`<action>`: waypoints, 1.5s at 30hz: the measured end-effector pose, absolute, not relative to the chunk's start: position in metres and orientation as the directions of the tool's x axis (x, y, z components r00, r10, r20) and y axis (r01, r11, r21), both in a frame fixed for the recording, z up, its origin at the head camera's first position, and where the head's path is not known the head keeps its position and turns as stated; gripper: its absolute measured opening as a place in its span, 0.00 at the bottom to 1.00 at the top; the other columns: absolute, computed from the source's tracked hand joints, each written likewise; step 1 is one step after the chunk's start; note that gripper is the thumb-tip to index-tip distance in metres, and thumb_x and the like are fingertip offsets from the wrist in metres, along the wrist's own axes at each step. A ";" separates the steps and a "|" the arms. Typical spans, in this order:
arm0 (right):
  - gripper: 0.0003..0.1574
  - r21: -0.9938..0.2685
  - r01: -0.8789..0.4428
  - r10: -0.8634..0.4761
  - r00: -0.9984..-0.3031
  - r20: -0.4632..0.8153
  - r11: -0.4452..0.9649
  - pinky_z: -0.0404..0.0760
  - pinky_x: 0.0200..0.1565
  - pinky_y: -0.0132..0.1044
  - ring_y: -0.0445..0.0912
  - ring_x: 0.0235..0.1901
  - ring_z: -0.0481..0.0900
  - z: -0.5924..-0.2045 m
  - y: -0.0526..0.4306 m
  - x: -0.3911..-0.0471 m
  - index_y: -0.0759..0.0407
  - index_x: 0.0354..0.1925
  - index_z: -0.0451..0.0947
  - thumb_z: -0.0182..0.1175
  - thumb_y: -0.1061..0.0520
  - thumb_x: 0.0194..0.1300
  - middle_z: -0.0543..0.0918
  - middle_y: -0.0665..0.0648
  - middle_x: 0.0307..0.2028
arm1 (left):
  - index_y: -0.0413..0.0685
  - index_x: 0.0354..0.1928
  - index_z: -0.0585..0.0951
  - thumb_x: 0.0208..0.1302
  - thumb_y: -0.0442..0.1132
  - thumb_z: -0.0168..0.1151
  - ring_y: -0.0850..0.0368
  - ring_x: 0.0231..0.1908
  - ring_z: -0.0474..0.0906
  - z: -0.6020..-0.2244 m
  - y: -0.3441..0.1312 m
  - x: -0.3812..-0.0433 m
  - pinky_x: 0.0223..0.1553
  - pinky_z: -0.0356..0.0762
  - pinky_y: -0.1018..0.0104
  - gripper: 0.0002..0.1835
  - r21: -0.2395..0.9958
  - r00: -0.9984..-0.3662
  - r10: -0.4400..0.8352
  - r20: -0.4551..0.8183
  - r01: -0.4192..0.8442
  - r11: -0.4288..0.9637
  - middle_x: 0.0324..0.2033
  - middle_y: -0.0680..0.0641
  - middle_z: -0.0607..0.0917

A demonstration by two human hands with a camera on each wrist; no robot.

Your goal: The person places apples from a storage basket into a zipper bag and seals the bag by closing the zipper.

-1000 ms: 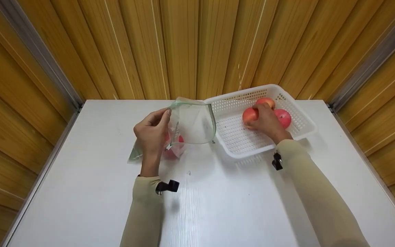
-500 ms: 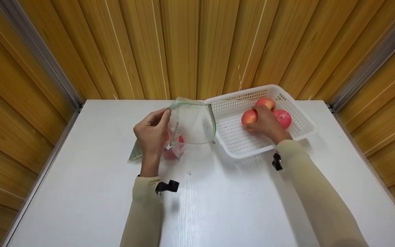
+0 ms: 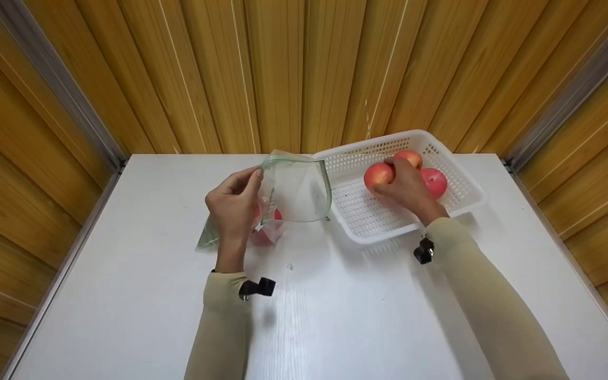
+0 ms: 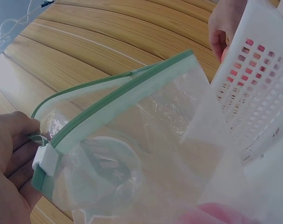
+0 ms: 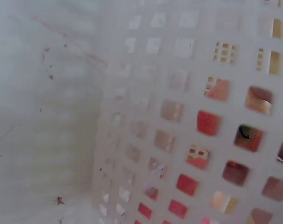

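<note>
My left hand (image 3: 233,206) pinches one corner of a clear zip bag (image 3: 298,192) with a green rim. Its mouth gapes toward the basket, and the white slider (image 4: 46,159) sits by my fingers in the left wrist view. A red fruit (image 3: 267,227) shows through the plastic low in the bag. Over in the white basket (image 3: 362,211), my right hand (image 3: 409,184) grips a red-yellow apple (image 3: 378,175). Right behind that hand are another apple (image 3: 409,157) and a pinker round fruit (image 3: 435,182). In the right wrist view the basket's wall (image 5: 146,112) hides most of the hand.
The white table (image 3: 335,316) runs back to a ribbed wood-look wall (image 3: 283,79), with similar panels at both sides. The basket's near-left rim lies close beside the bag's mouth. Small dark specks (image 5: 60,200) dot the tabletop.
My right hand has shifted the gripped apple a little to the left, away from the other two fruits in the basket. My left hand and the bag stay where they were.
</note>
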State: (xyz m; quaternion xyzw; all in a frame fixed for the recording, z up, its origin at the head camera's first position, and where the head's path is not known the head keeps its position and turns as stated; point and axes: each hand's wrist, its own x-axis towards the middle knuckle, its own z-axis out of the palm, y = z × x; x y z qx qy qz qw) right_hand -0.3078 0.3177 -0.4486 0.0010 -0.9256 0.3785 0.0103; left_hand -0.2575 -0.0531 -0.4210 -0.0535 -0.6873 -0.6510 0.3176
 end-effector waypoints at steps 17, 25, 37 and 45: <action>0.51 -0.661 -0.478 -0.168 -0.863 0.477 0.579 0.80 0.63 0.51 0.52 0.63 0.76 -0.400 0.261 -0.269 0.63 0.71 0.69 0.83 0.51 0.58 0.77 0.59 0.66 | 0.44 0.43 0.94 0.68 0.41 0.76 0.54 0.33 0.86 -0.420 -0.053 -0.257 0.38 0.86 0.67 0.08 0.877 -0.806 -0.346 0.480 0.455 0.157 0.38 0.50 0.93; 0.51 -0.598 -0.627 -0.232 -0.762 0.605 0.499 0.80 0.63 0.40 0.46 0.63 0.78 -0.391 0.248 -0.256 0.63 0.70 0.71 0.84 0.52 0.56 0.79 0.56 0.65 | 0.45 0.42 0.94 0.68 0.41 0.76 0.55 0.31 0.84 -0.420 -0.053 -0.257 0.35 0.84 0.69 0.07 0.879 -0.808 -0.346 0.476 0.449 0.161 0.37 0.51 0.93; 0.49 -0.451 -0.769 -0.396 -0.627 0.670 0.453 0.82 0.61 0.42 0.49 0.62 0.80 -0.395 0.223 -0.252 0.66 0.69 0.72 0.84 0.53 0.57 0.79 0.59 0.64 | 0.46 0.42 0.94 0.68 0.43 0.76 0.56 0.31 0.84 -0.417 -0.051 -0.256 0.33 0.83 0.70 0.08 0.871 -0.805 -0.332 0.492 0.458 0.179 0.37 0.53 0.93; 0.49 -0.377 -0.778 -0.428 -0.603 0.673 0.503 0.82 0.62 0.45 0.52 0.63 0.79 -0.403 0.213 -0.259 0.67 0.69 0.72 0.83 0.50 0.58 0.79 0.61 0.66 | 0.45 0.42 0.94 0.68 0.42 0.76 0.56 0.31 0.85 -0.417 -0.050 -0.256 0.34 0.84 0.68 0.08 0.861 -0.799 -0.321 0.509 0.475 0.181 0.36 0.54 0.93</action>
